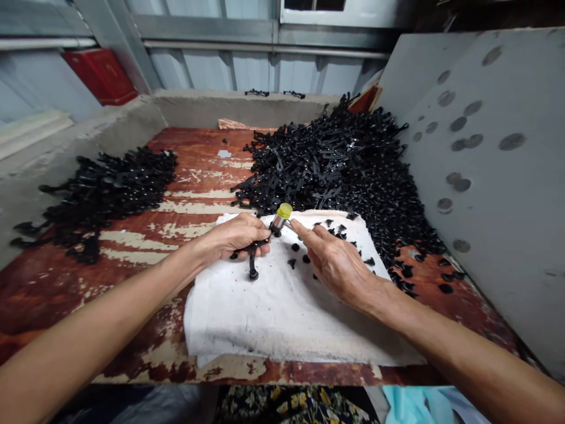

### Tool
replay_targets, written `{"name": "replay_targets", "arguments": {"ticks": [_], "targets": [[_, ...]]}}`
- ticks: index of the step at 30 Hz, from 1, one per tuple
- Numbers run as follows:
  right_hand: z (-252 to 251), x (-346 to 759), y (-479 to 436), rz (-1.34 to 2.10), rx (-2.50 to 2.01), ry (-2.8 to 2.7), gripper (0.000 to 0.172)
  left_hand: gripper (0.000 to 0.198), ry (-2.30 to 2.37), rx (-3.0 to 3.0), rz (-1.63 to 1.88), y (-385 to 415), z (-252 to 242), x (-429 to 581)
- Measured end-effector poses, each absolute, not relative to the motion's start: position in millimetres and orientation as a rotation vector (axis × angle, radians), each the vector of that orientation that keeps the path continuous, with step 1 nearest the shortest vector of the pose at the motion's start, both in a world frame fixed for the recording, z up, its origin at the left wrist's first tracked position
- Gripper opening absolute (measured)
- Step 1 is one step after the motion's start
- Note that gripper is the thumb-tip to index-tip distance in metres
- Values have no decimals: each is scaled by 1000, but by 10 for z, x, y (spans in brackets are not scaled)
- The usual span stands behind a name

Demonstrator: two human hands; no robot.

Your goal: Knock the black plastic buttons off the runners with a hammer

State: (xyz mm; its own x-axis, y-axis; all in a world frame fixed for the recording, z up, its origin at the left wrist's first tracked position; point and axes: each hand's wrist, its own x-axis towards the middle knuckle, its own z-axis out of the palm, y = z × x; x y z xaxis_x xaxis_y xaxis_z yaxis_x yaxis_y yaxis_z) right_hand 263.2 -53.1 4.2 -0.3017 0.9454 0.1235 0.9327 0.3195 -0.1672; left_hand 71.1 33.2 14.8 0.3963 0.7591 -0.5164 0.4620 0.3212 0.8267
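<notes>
Head view: looking forward and down over a table (207, 154) with peeling rust-red paint.

Left hand (232, 238): fingers curled and clamped on a black plastic part (252, 259), whose stubby post hangs below the hand, over the cloth.

Right hand (338, 265): raised over the cloth, forefinger stretched out to touch the thin metal shaft of a yellow-capped tool (279, 217); whether it grips the shaft, the view does not settle.

Between the hands: they stand apart but close, both at the tool, whose steel body rests upright at the left hand's fingertips, against the black part.

Under the hands: a white cloth (282, 306), creased and grubby, lies near the table's front edge, with small black pieces (292, 247) scattered on its far half.

Far right: a large heap of black parts (335, 171) spreads from the back edge to the cloth and spills toward the right edge.

Left side: a smaller black heap (106, 194) lies by the left edge, well apart from the cloth.

Edges: a grey concrete ledge (238, 109) runs along the back and left; a grey panel (485, 176) with dark round marks stands at the right.

Beyond: a corrugated wall (256, 70) and a red box (100, 76).

Below the front edge: floral fabric (286, 406) and pale blue fabric (419, 406).
</notes>
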Motion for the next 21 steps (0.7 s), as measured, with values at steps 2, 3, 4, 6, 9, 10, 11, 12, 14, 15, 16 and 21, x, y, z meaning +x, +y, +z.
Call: {"name": "replay_targets", "arguments": {"ticks": [2,3,4,6,9,10,11,12,14,15,16,21], "targets": [[39,2639,-520,118,-1698,-2376,63,18,1249,1304,301,341,131,704],[35,2647,-516,123,-1676,-2370,62,18,1254,1298,309,345,122,702],[33,2657,-515,127,-1644,-2363,62,17,1259,1290,315,348,114,702],[39,2678,-521,96,-1556,-2319,59,16,1275,1278,318,353,102,704],[59,2694,-543,-24,-1455,-2204,56,16,1282,1279,332,356,97,712],[62,2694,-548,-59,-1456,-2179,56,17,1280,1279,339,356,98,715],[60,2691,-552,-77,-1478,-2186,57,17,1276,1276,345,356,98,717],[54,2689,-554,-75,-1516,-2224,59,17,1275,1274,347,356,98,720],[39,2687,-555,-42,-1604,-2332,64,16,1284,1277,337,358,92,722],[34,2688,-557,-24,-1624,-2369,64,16,1288,1284,331,360,86,722],[33,2691,-560,-16,-1616,-2371,64,16,1290,1289,328,362,80,721],[49,2703,-560,-64,-1465,-2192,60,16,1271,1290,331,367,59,709]]}}
